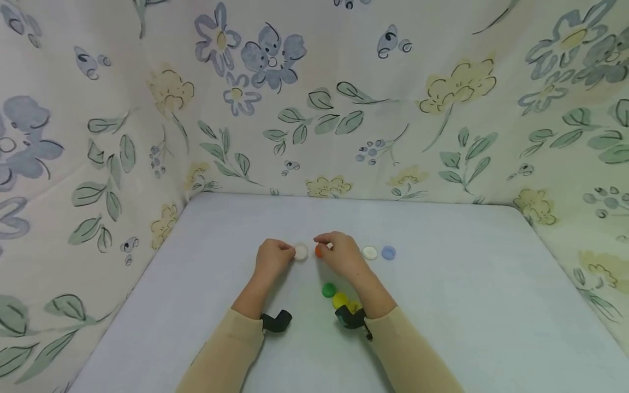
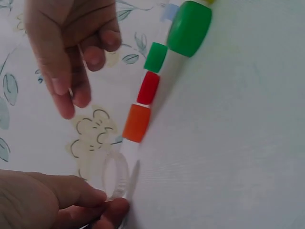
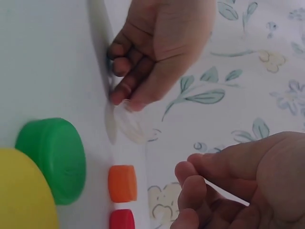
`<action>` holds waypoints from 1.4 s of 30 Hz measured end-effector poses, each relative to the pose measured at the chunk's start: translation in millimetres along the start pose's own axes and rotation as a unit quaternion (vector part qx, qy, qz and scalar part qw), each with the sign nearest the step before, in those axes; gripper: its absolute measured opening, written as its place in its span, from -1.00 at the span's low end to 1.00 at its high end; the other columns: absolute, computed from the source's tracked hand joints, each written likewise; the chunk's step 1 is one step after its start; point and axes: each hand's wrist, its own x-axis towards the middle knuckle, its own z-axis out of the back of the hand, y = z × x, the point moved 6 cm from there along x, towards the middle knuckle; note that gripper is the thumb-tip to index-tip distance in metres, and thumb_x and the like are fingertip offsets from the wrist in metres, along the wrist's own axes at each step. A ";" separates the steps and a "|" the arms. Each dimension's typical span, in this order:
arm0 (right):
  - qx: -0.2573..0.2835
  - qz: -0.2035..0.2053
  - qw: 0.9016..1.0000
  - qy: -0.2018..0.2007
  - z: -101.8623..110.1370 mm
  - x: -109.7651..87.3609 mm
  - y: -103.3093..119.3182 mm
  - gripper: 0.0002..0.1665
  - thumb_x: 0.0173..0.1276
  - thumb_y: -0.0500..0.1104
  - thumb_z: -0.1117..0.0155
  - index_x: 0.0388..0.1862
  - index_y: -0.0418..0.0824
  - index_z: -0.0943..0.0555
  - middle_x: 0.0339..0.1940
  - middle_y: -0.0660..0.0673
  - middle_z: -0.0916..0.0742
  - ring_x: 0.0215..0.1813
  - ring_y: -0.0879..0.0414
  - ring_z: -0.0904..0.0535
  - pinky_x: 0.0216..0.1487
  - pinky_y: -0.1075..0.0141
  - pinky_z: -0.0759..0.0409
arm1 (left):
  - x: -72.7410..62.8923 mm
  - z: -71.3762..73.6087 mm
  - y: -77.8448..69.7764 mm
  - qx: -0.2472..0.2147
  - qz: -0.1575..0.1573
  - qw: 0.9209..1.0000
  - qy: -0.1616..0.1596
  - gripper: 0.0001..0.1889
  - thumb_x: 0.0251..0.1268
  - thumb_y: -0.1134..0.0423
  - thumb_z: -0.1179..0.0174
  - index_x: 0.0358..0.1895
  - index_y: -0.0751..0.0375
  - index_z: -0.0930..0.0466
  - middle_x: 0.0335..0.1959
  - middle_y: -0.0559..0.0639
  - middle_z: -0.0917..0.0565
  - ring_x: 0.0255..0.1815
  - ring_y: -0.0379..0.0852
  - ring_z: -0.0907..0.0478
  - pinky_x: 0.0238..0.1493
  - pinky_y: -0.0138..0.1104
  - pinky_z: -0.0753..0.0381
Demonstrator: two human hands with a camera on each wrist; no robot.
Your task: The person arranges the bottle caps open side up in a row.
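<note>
A translucent whitish bottle cap [image 1: 301, 251] stands on the table, its near edge pinched between the thumb and fingers of my left hand [image 1: 272, 259]. Just right of it is an orange cap [image 2: 137, 123], apart from the pale one. My right hand [image 1: 344, 257] hovers above and behind the orange cap, fingers loosely bent and holding nothing in the right wrist view. A red cap [image 2: 148, 88] and a small green cap [image 2: 156, 57] follow in the same row; in the head view my right hand hides them.
Farther right in the row lie a white cap [image 1: 370, 252] and a light blue cap [image 1: 388, 252]. Nearer me are a larger green cap [image 1: 328, 290] and yellow caps [image 1: 340, 299], partly under my right wrist. Flowered cloth [image 1: 314, 136] hangs behind the white table [image 1: 467, 305].
</note>
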 end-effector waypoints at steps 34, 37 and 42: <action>0.000 -0.031 0.997 -0.069 99.3 -52.3 -8.2 -0.63 0.60 -0.04 -0.14 0.24 -0.09 -0.67 0.21 -0.12 -0.68 -0.07 -0.05 -0.60 -0.11 0.12 -0.66 | -12.0 4.5 -19.8 -0.033 -0.053 0.998 -0.015 -0.74 0.42 0.27 -0.22 0.02 0.34 -0.74 -0.07 0.16 -0.73 -0.02 0.10 -0.61 -0.05 -0.09 -0.61; -0.019 -0.047 0.997 -0.061 104.8 -62.3 -24.4 -0.62 0.59 -0.04 -0.15 0.25 -0.13 -0.66 0.19 -0.15 -0.69 -0.06 -0.05 -0.61 -0.09 0.11 -0.66 | -14.5 8.2 -27.6 -0.032 -0.075 0.997 -0.008 -0.73 0.42 0.28 -0.23 0.06 0.33 -0.73 -0.09 0.10 -0.72 -0.17 0.02 -0.60 -0.24 -0.22 -0.60; -0.066 -0.055 0.995 -0.042 107.6 -74.2 -53.5 -0.65 0.55 -0.11 -0.23 0.21 -0.20 -0.68 0.05 -0.15 -0.73 -0.08 -0.02 -0.62 -0.15 0.13 -0.65 | -21.9 2.2 -45.1 -0.032 -0.104 0.993 0.035 -0.74 0.43 0.27 -0.25 0.07 0.28 -0.74 -0.13 0.03 -0.71 -0.25 -0.03 -0.55 -0.36 -0.31 -0.58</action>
